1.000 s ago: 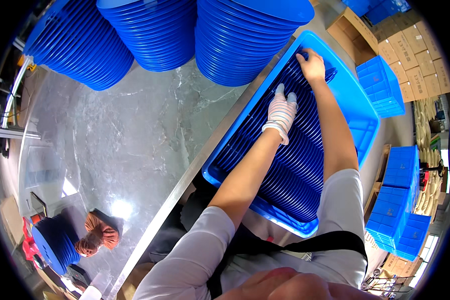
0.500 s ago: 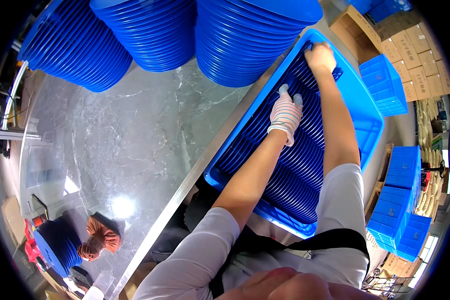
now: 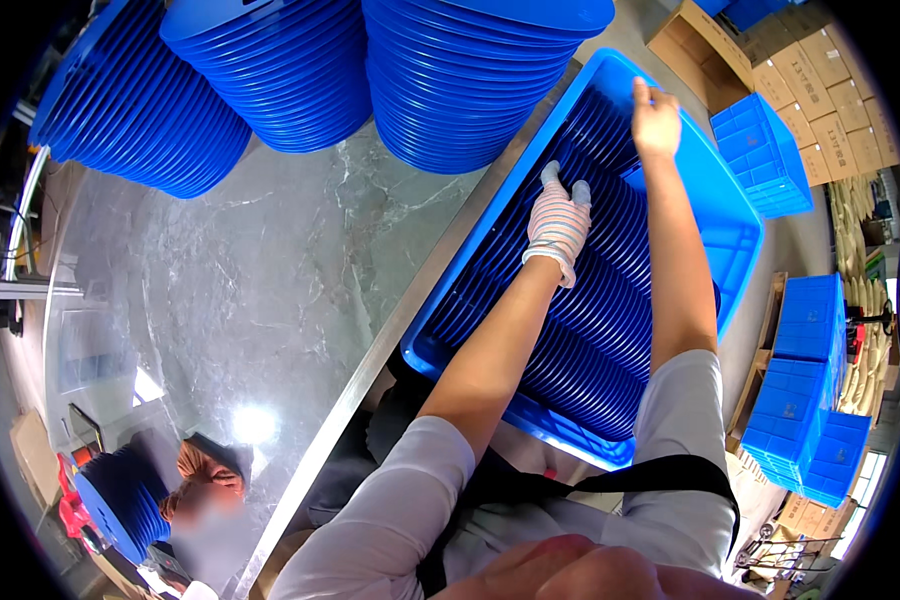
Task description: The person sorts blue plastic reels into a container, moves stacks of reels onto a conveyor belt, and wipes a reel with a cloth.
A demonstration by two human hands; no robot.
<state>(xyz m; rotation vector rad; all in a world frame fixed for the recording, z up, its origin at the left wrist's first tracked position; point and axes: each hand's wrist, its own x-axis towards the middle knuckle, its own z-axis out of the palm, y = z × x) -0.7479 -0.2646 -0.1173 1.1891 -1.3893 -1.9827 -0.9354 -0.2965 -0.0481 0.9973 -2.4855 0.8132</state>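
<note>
Rows of thin blue discs (image 3: 580, 345) stand on edge, packed in a bright blue plastic bin (image 3: 735, 235). My left hand (image 3: 558, 225), in a striped glove with grey fingertips, rests over the rows with thumb and finger apart; no disc shows in its grip. Over the bin's far right end is my bare right hand (image 3: 656, 122), raised a little above the discs. Its fingers are parted and I see nothing held in them. Some discs lie hidden beneath my hands and forearms.
Tall stacks of blue discs (image 3: 470, 85) stand along the back of the grey marbled table (image 3: 260, 290). A smaller disc stack (image 3: 120, 505) and brown cloth (image 3: 208, 465) sit at lower left. To the right are blue crates (image 3: 790, 385), cartons (image 3: 820, 85) and an open box (image 3: 700, 55).
My right hand has let go at the far end of the discs and lifted slightly to the right. My left hand stays over the rows. The whole view has shifted a little.
</note>
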